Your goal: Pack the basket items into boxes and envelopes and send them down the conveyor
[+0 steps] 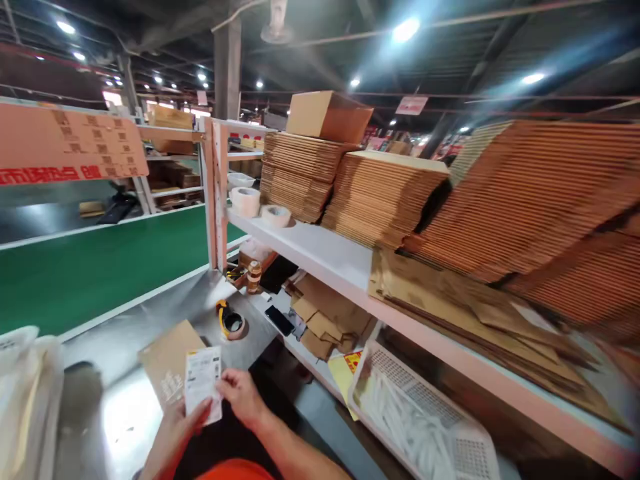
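Observation:
A white printed shipping label is held up over the metal table. My left hand grips its lower left part, thumb on top. At its right edge, my right hand pinches with thumb and fingertips. Behind and left of the label lies a flat brown cardboard mailer with white print; whether my left hand also touches it, I cannot tell. Beyond my hands, a tape dispenser with a yellow-and-black body rests on the table.
A phone and folded cardboard lie on the lower shelf. A white basket stands at right. Stacked flat cartons and tape rolls occupy the upper shelf. White bins stand at far left.

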Demonstrator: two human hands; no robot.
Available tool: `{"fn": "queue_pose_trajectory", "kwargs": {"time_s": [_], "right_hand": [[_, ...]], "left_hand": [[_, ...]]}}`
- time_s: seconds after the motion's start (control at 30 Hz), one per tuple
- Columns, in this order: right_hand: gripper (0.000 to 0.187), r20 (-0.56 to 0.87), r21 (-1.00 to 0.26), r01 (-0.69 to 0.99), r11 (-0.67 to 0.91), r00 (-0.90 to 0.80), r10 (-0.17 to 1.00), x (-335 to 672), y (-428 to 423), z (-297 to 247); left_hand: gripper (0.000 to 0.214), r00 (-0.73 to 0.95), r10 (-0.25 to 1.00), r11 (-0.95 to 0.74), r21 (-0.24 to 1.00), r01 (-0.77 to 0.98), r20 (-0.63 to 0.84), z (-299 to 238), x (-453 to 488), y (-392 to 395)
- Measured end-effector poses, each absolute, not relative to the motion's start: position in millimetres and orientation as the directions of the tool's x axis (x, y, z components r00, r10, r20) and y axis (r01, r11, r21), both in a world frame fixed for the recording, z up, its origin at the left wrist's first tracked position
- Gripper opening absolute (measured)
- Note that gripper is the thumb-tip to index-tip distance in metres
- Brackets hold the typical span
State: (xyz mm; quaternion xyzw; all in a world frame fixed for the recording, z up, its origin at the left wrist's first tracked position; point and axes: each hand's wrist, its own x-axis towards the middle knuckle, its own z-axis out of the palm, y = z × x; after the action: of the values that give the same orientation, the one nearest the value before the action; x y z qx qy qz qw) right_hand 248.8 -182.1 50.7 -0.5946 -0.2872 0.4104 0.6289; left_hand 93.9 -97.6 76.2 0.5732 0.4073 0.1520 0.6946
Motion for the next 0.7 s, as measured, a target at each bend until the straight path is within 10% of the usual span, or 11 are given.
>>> {"fn": "queue_pose_trajectory", "kwargs": {"time_s": [0.27,0.7], "right_hand": [[0.051,-0.311,-0.863,-0.496,-0.095,0.373,0.874,302,-286,50],[0.050,-0.440,-0.805,-0.574,-0.152,0.406,0.801,330,-376,30]], "left_hand": [[0.058,0.596,0.714,0.291,0.930,0.224,-0.367,56,161,-167],[0.061,0.484,0.755,0.428,0.892,0.146,-0.442,40,206,-257]]}}
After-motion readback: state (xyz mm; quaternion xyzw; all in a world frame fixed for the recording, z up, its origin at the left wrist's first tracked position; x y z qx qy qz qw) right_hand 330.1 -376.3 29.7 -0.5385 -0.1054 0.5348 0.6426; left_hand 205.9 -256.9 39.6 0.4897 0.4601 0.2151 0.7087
